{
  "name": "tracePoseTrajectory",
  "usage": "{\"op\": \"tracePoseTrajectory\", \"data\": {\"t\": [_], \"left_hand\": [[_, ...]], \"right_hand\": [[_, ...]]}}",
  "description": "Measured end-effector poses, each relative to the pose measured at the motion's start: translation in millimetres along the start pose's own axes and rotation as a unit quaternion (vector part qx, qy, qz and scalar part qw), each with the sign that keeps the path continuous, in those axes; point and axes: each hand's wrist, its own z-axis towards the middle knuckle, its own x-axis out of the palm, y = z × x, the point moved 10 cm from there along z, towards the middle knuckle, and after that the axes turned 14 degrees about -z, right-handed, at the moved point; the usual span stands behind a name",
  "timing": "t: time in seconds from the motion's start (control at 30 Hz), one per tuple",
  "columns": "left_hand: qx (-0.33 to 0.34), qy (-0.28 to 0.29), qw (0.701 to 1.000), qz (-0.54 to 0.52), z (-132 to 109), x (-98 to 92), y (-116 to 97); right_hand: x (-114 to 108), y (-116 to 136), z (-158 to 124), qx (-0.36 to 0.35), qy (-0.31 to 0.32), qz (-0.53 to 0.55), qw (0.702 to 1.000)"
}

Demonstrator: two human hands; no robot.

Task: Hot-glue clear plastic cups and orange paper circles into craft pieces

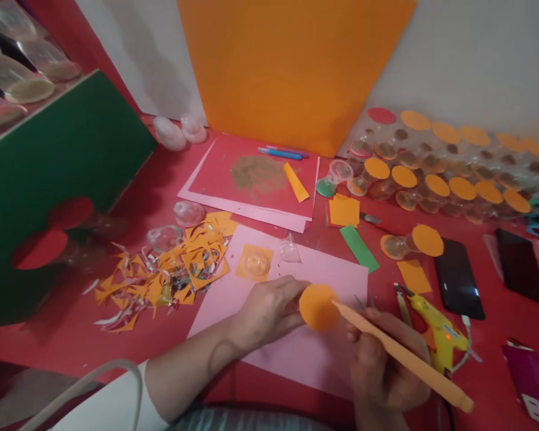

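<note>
Head view: two bare hands work over a pink sheet [341, 269] on a red desk [157, 185]. The left hand [273, 308] holds an orange circle [318, 306] by its left edge. Its fingers are bent, and their tips hide behind the circle, so I cannot tell just how they grip or if a cup is under it. The right hand [388, 359] pinches a long orange stick [404, 355], shaped like a pen, between thumb and fingers — its tip is at the right edge of the circle.

On the far part of the pink sheet, a clear cup [257, 262] sits on an orange square [242, 274]. Just to its right is another clear cup [290, 250]. A messy heap of orange scraps [161, 275] lies to the left. Over on the right are a yellow glue gun [440, 329] and a black phone [459, 278]. A green strip [359, 247] lies near the far right corner of the sheet — and past it, a small pile of orange squares [344, 212].
</note>
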Motion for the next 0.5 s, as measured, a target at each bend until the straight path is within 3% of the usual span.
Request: {"op": "tracePoseTrajectory", "data": {"t": [0.2,0.5], "left_hand": [[-0.029,0.01,0.999,0.014,0,2.1,4],[-0.026,0.0,1.0,0.016,-1,1.0,3]], "right_hand": [[19,12,6,-0.029,0.067,0.041,0.996],[20,18,9,-0.044,0.059,0.029,0.997]]}}
